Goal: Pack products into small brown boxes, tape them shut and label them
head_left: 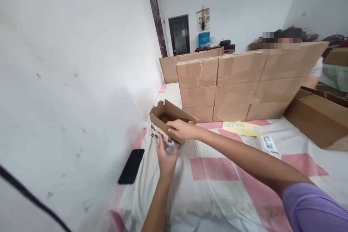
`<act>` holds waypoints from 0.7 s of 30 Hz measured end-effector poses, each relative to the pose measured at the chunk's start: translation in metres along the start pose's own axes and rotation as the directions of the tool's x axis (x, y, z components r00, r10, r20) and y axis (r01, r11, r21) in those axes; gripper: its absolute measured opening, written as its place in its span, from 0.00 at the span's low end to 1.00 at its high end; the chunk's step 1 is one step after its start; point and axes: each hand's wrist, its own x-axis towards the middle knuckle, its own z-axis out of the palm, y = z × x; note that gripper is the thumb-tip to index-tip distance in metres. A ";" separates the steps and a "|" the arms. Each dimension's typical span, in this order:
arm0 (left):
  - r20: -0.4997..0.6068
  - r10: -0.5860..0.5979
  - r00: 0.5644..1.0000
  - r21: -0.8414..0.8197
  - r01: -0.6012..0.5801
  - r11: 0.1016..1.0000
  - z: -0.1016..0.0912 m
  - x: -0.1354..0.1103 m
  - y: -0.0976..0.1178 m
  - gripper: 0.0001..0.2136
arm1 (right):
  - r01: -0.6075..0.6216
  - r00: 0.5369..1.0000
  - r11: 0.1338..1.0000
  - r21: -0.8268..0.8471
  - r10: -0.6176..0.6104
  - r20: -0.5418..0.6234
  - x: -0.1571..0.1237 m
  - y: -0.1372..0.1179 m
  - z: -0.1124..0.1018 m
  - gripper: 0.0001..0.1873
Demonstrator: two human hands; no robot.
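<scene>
A small open cardboard box [176, 110] stands on the cloth-covered table beside the wall. Against its near side is a printed packet [154, 135], white with dark red patches and a shiny clear part low down. My left hand [166, 157] has its fingers and thumb around the packet's near side. Over the box's near wall lies my right hand [183, 129], closed at the rim with its fingertips just inside. What lies at the bottom of the box is mostly hidden by the wall and my right hand.
A black phone [131, 166] lies to the left. Stacked cardboard boxes [236, 83] form a barrier behind. A yellow sheet with white labels [240, 128], a white device [268, 145] and a large open carton [320, 116] are to the right. Another person [317, 69] is behind the stack.
</scene>
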 end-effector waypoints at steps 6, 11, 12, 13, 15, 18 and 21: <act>0.043 0.172 0.984 0.163 -0.177 0.971 0.010 -0.083 0.028 0.48 | -0.117 0.993 0.974 0.194 0.120 -0.001 -0.074 -0.022 -0.019 0.14; -0.020 0.473 0.881 0.241 -0.455 0.857 0.010 -0.116 0.037 0.33 | -0.107 0.994 0.985 0.133 0.101 0.049 -0.109 -0.045 -0.033 0.13; -0.023 0.521 0.853 0.247 -0.500 0.830 0.009 -0.120 0.038 0.30 | -0.099 0.994 0.989 0.111 0.094 0.052 -0.114 -0.049 -0.034 0.13; -0.023 0.557 0.830 0.247 -0.535 0.808 0.007 -0.124 0.038 0.28 | -0.091 0.995 0.992 0.087 0.087 0.052 -0.118 -0.053 -0.035 0.14; -0.028 0.593 0.804 0.236 -0.572 0.786 0.003 -0.130 0.038 0.23 | -0.084 0.995 0.996 0.039 0.082 0.052 -0.128 -0.059 -0.034 0.14; -0.090 0.578 0.811 0.214 -0.551 0.806 -0.004 -0.138 0.033 0.19 | -0.090 0.994 0.995 -0.051 0.093 0.054 -0.142 -0.058 -0.030 0.11; -0.116 0.564 0.818 0.183 -0.540 0.821 -0.017 -0.137 0.029 0.16 | -0.096 0.994 0.972 -0.214 0.105 0.030 -0.155 -0.049 -0.023 0.09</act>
